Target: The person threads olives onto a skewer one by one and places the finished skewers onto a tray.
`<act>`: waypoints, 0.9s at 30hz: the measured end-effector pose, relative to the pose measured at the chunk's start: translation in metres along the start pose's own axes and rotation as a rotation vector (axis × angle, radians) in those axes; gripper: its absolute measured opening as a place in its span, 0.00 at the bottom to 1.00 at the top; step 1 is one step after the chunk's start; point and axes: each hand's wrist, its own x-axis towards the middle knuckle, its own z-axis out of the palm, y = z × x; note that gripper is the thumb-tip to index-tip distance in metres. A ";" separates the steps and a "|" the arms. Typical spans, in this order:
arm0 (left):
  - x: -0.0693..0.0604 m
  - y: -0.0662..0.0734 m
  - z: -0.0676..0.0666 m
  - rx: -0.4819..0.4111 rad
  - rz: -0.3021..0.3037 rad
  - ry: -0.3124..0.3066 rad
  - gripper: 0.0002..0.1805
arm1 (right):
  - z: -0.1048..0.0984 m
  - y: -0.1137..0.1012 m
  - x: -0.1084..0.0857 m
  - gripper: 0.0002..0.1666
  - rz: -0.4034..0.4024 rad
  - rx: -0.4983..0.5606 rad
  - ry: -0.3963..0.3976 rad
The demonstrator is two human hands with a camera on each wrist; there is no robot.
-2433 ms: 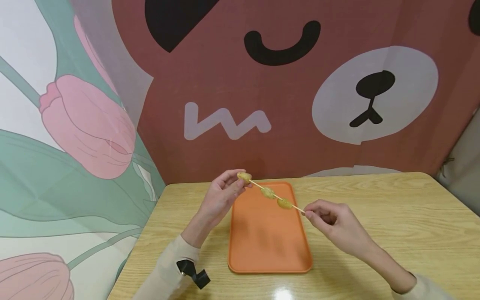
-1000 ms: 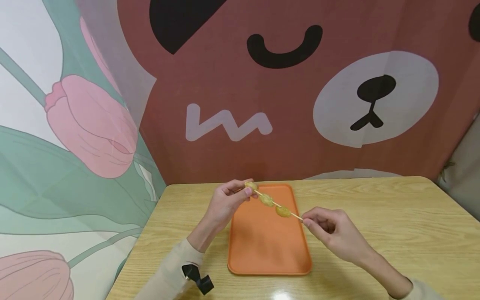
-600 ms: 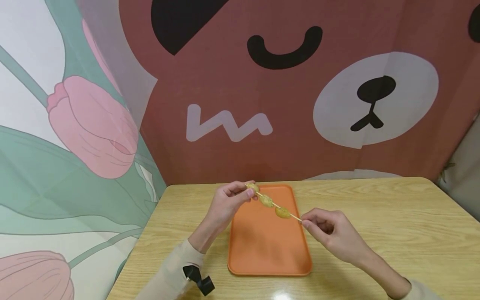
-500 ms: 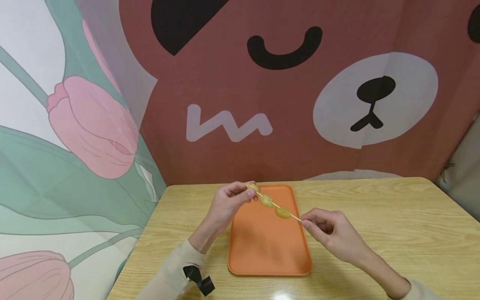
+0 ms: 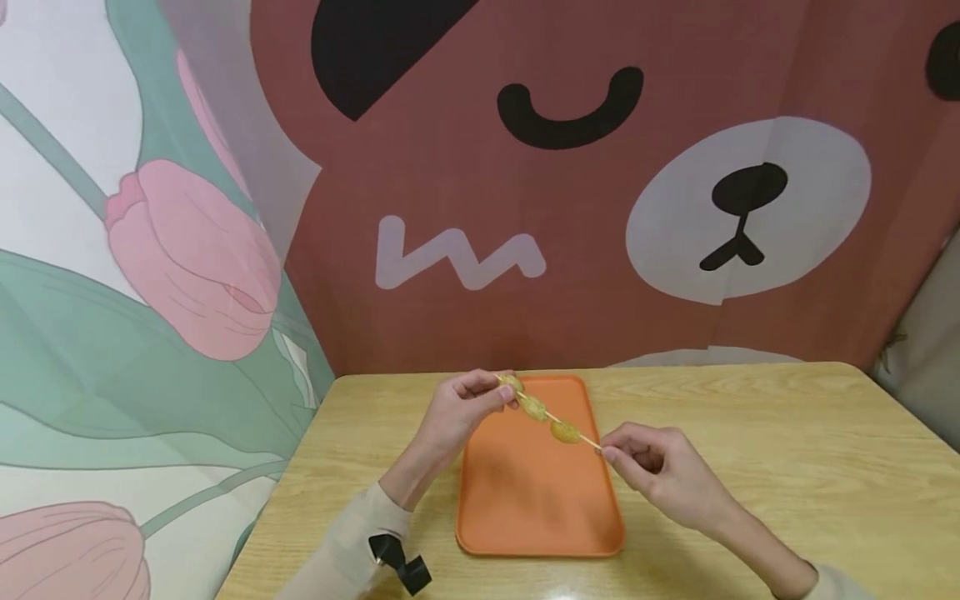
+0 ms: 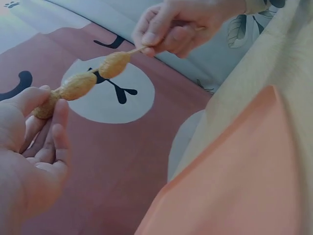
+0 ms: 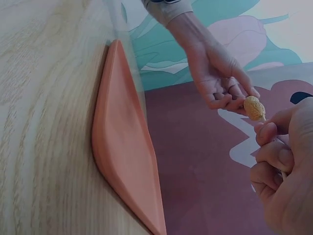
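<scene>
A thin wooden skewer point(image 5: 588, 442) slants down to the right in the head view, bearing three oval, golden-brown, potato-like pieces. My left hand point(image 5: 453, 417) pinches the top piece point(image 5: 513, 382) between thumb and fingers; the stick's tip pokes out just beyond it. The middle piece point(image 5: 534, 407) sits close below the top one, and the lowest piece point(image 5: 566, 432) lies nearer my right hand point(image 5: 671, 475). That hand pinches the skewer's lower end between thumb and forefinger. In the left wrist view all three pieces show; the right wrist view clearly shows only one piece point(image 7: 254, 108).
Beneath the skewer, an orange tray point(image 5: 536, 517) lies on the wood-grain table point(image 5: 787, 450). A bear-patterned cloth point(image 5: 450, 317) hangs behind the table, and a tulip-patterned cloth point(image 5: 202, 258) covers the left side. A black strap point(image 5: 397, 562) is on the left sleeve.
The top piece has slid down the skewer closer to the middle piece, and the tip now protrudes past it. Both hands sit slightly lower in the head view, which has also shifted a little.
</scene>
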 end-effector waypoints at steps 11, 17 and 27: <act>-0.001 0.009 -0.009 0.067 -0.005 -0.054 0.16 | 0.005 0.007 0.002 0.07 0.148 -0.020 -0.109; -0.001 0.010 -0.013 0.071 0.004 -0.040 0.20 | 0.004 0.013 0.003 0.09 0.122 -0.102 -0.156; 0.002 0.002 -0.014 0.053 0.002 -0.049 0.19 | 0.004 0.018 0.002 0.04 0.085 -0.112 -0.181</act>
